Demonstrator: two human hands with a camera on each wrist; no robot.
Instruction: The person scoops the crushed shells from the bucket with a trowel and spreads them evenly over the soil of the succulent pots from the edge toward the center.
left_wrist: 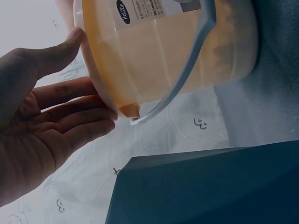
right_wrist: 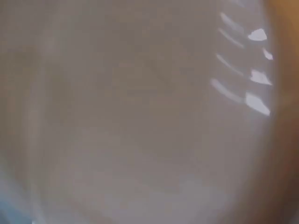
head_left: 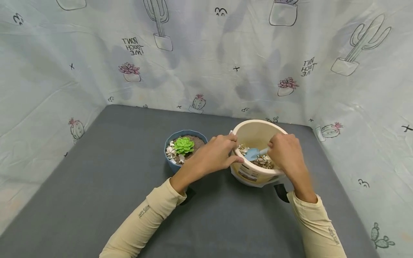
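A cream plastic bucket (head_left: 258, 171) contains small pale stones or shells (head_left: 264, 162). My left hand (head_left: 217, 153) holds its left rim. In the left wrist view, the thumb and fingers of my left hand (left_wrist: 56, 107) meet the rim of the bucket (left_wrist: 154, 56), whose grey handle (left_wrist: 187, 70) hangs down its side. Over the bucket's right side, my right hand (head_left: 286, 152) grips the handle of a small light-blue trowel (head_left: 252, 154), its blade down among the stones. The right wrist view is blurred, filled by a pale, shiny curved surface.
Left of the bucket stands a blue pot (head_left: 175, 135) with a green succulent (head_left: 184, 145), brown soil and white stones; my left forearm passes in front of it. Both stand on a dark grey table (head_left: 106, 172). White cloth (head_left: 200, 53) printed with cacti surrounds the table.
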